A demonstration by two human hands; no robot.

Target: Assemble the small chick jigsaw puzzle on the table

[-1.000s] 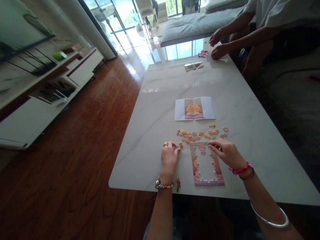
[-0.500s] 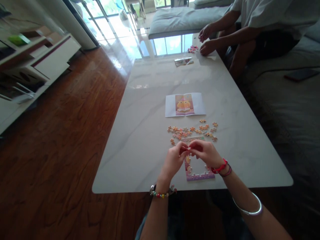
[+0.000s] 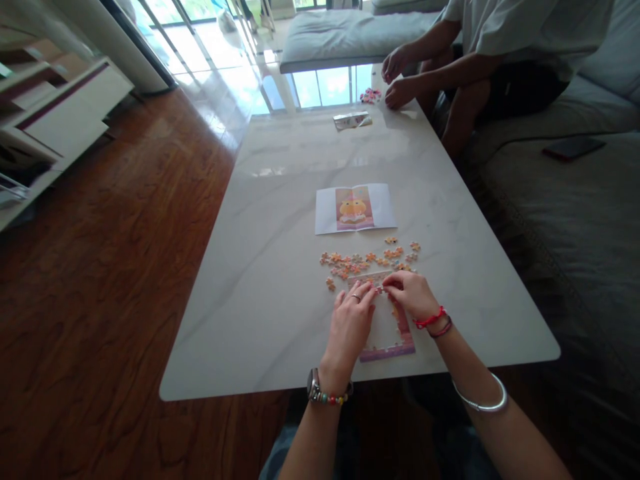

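Observation:
On the white table lies a puzzle border of joined pieces, purple along its near edge, with bare tabletop inside. My left hand rests flat over the border's left side, fingers stretched toward its upper part. At the upper inner edge, my right hand pinches a small puzzle piece, its fingertips close to my left fingers. Loose orange, yellow and pale puzzle pieces are scattered just beyond the border. Behind them a folded picture sheet shows a yellow-orange figure.
The marble-look table reaches away from me. At its far end lie a shiny packet and a pile of pink pieces, beside another person's hands. A phone lies on the grey sofa at right.
My hands were together in the air above the border around a small piece. Now the left has flattened onto the border, and the right has lowered the piece to it. The view has shifted right.

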